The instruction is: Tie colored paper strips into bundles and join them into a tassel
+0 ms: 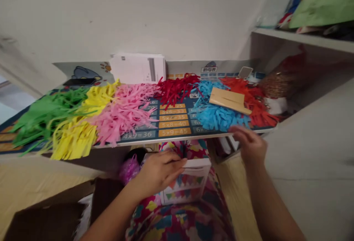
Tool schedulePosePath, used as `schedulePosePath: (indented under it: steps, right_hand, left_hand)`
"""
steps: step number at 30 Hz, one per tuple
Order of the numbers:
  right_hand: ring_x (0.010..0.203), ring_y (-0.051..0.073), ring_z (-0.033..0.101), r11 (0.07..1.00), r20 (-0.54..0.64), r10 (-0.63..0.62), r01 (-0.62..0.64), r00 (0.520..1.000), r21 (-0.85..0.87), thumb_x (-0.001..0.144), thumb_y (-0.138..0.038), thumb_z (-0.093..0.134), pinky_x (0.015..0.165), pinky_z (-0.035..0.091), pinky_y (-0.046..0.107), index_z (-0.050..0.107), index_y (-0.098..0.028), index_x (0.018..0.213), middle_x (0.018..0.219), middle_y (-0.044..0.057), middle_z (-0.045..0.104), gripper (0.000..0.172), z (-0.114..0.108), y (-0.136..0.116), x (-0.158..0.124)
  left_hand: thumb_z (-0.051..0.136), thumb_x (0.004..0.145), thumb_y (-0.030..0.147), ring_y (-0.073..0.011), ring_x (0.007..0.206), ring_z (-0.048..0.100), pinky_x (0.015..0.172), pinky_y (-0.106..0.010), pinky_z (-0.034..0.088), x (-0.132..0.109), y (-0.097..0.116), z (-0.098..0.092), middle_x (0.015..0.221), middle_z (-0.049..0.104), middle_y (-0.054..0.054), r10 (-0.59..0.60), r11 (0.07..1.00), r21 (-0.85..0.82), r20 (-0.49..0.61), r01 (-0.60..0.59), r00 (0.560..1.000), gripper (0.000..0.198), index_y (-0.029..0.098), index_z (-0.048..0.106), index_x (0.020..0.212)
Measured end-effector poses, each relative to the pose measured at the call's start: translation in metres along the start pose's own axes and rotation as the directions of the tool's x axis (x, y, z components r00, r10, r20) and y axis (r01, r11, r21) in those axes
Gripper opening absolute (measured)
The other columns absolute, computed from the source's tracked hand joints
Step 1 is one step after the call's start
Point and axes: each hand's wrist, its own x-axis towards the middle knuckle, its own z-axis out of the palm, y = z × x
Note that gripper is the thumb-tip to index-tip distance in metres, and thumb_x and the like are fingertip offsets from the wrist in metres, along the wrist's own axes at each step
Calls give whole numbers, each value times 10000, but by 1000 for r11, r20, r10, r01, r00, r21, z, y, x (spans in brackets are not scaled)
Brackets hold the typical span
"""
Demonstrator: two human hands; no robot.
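Low at left, beside the lap: open cardboard box with something white inside, probably stood there for easy reach; above, on the worktop: green fringe, dark flat object behind, likely set back out of the way; next, yellow fringe, partly over the front edge; next, pink fringe; mostly one colour per heap, presumably to avoid mixing and tangling; behind pink, white stack, upright at the wall, apparently pushed back to save room; under the worktop, purple bundle, contents unclear; centre, on the lap: white printed box, tilted; left hand closed on the upper left of it, fingers over the front, likely to steady it against sliding off; beyond, red fringe, number chart showing in front; right of centre, blue fringe, tan flat piece lying on top, maybe as a weight on loose strips; near the front edge below, right hand, fingers bent, apart from the box; blurred, cannot tell whether pinching or half spread; farther right, orange fringe, then bag of brown bits under the shelf, seemingly stowed apart.
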Motion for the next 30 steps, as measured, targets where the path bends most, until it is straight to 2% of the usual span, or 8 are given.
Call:
schedulePosePath:
  steps: [2,5,8,14,19,23,26,30]
  right_hand:
    - [966,268,699,978,-162,-38,3,986,-210,875,-463,640,931,539,466,754,-209,1021,1025,90,754,315,-18,21,39]
    - [1152,341,622,888,66,-110,128,992,-441,812,-458,690,1025,456,538,707,-159,1173,1228,162,687,468,-34,45,87]
    - [1206,414,575,811,279,-3,165,960,-561,722,-358,752,1018,413,613,635,-159,1309,1327,188,633,631,-36,61,112]
    - [951,305,692,849,223,-3,120,975,-514,785,-264,602,866,525,463,742,-168,1095,1014,123,763,353,-36,60,130]
    - [968,266,689,919,56,-169,178,984,-351,885,-421,574,884,528,409,745,-230,1111,1048,64,755,342,-53,-25,104]
    - [801,229,708,996,171,-52,65,984,-67,839,-485,675,711,566,340,744,-274,1124,966,17,765,361,-56,-94,54]
    - [798,219,710,995,325,45,-71,945,68,798,-446,712,671,578,319,741,-273,1117,978,17,766,365,-39,-110,22]
    - [793,220,715,949,433,101,-217,896,227,759,-423,725,650,591,311,748,-235,1028,948,27,772,329,-1,-105,-7]
  left_hand:
    - [552,972,226,-155,787,681,655,-253,540,-1,1,1,928,720,-67,9,1000,-9,-31,-9,999,244,188,680,1175]
    - [565,957,206,-152,755,678,624,-244,532,0,5,2,897,714,-60,17,1000,-17,-59,-18,998,225,191,682,1149]
    - [569,949,205,-164,753,678,618,-255,533,1,9,1,890,716,-65,19,1000,-1,-61,-19,998,238,183,663,1167]
    - [540,959,238,-200,782,669,673,-314,557,0,16,-3,895,715,-79,-32,998,55,-23,33,999,231,183,661,1148]
    - [547,940,216,-223,937,658,820,-371,561,1,27,-10,1034,717,-106,7,999,54,-29,-5,1000,229,185,674,1129]
    - [586,914,246,-297,1267,534,1057,-506,431,-1,42,-16,1345,621,-127,21,990,137,-44,-15,999,220,230,699,1102]
    - [623,891,304,-335,1414,382,1149,-569,282,-7,50,-17,1491,505,-113,13,978,207,-88,5,996,219,276,717,1086]
    - [654,873,338,-323,1435,349,1159,-539,263,-16,53,-15,1525,471,-107,-35,972,229,-101,58,994,228,293,728,1084]
